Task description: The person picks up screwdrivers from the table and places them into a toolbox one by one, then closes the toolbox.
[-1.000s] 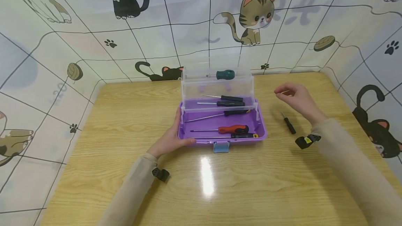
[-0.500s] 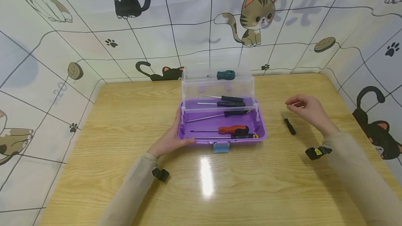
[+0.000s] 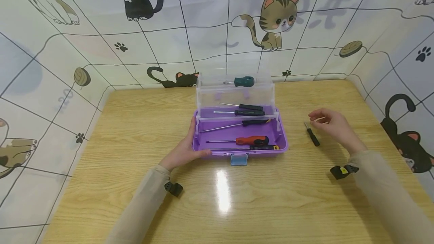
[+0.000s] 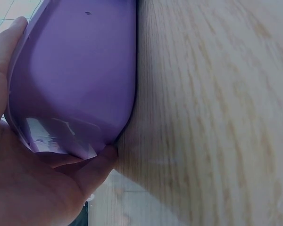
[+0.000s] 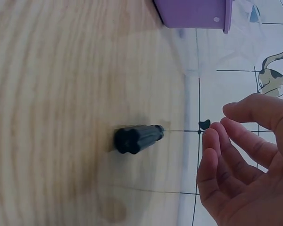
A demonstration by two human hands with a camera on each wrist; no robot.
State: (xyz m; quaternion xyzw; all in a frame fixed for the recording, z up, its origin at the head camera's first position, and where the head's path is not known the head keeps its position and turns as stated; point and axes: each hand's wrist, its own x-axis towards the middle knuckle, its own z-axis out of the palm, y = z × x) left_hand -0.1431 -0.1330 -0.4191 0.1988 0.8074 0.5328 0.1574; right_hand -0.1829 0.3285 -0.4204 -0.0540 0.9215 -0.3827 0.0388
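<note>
A purple toolbox (image 3: 220, 134) stands with its clear lid (image 3: 210, 99) raised. My left hand (image 3: 184, 149) grips its left end, thumb over the front rim and fingers around the side wall; the left wrist view shows the purple wall (image 4: 80, 61) close up. Inside lie a red-handled screwdriver (image 3: 252, 140) and several black-handled ones (image 3: 249, 112). To the right of the box, a small black screwdriver (image 3: 312, 137) lies on the table. My right hand (image 3: 333, 125) hovers just beside it, fingers loosely bent, holding nothing and apart from the handle (image 5: 137, 138).
A teal stubby screwdriver (image 3: 244, 81) shows at the top of the clear lid. The blue latch (image 3: 239, 159) hangs at the box's front. The wooden table (image 3: 129, 131) ends at a cat-patterned cloth (image 3: 203, 18) behind and at both sides.
My right hand has moved right and slightly toward me, from beside the box to next to the small screwdriver. My left hand and the toolbox have stayed in place.
</note>
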